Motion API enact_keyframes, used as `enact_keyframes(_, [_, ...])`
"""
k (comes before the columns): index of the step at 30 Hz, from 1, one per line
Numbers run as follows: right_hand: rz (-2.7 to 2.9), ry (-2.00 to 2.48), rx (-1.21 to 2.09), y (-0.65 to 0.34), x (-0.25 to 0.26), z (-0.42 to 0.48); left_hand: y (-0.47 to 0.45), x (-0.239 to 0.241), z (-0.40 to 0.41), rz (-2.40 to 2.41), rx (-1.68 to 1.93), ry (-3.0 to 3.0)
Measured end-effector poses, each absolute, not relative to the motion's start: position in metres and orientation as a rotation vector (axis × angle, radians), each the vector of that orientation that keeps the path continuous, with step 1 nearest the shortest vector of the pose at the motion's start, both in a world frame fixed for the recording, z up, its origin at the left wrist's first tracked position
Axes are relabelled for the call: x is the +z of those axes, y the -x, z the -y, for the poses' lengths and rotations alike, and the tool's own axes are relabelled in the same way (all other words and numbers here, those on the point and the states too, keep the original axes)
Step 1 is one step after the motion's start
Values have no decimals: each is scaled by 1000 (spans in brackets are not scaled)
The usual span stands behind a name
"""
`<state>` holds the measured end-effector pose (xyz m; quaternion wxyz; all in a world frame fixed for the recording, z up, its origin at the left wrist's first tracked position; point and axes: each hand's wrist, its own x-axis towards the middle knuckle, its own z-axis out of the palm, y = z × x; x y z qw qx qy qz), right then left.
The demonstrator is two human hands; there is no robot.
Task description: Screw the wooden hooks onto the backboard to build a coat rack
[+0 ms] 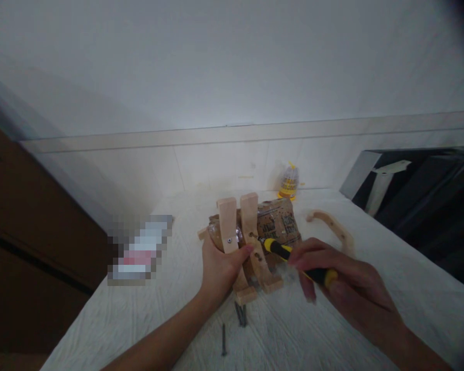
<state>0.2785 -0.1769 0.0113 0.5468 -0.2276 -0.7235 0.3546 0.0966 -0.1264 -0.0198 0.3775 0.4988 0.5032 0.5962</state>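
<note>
My left hand (221, 267) is closed around a curved pale wooden bracket (227, 221), its thumb reaching toward a second wooden bracket (249, 214) alongside. A screw head shows in the first bracket, and dark holes show in the second. In my right hand (344, 275) is a yellow and black screwdriver (279, 251), its tip at the upper hole of the second bracket. Whether the tip meets a screw there is too small to tell. Behind the brackets lies a brown printed package (280, 219) with shiny clear tape or plastic.
Several long screws (239, 315) lie on the white cloth (170, 314) in front. Another curved wooden piece (334, 226) rests at right. A yellow-labelled clear bag (289, 183) stands by the wall. A pixelated item (143, 250) lies left. Dark furniture (429, 206) borders the right side.
</note>
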Motion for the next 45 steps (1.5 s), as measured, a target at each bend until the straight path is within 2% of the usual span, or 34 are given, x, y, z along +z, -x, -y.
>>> enact_keyframes(4, [1746,513,904,-275,12,180,-98,-18,126,-1295,1527,-1245])
enact_keyframes(9, [1789,534,719,-271,10,180,-99,-16,128,-1220,1546,-1255])
enact_keyframes(15, [1583,520,643,-267,7,178,-97,-21,128,-1252,1533,-1277])
enact_keyframes(34, [1654,486,951,-273,16,181,-97,-21,127,-1277,1532,-1288])
enact_keyframes(41, [1589,521,672,-271,15,178,-96,-23,126,-1314,1531,-1307])
enact_keyframes(45, [1527,513,639,-270,12,178,-96,-21,127,-1320,1515,-1303])
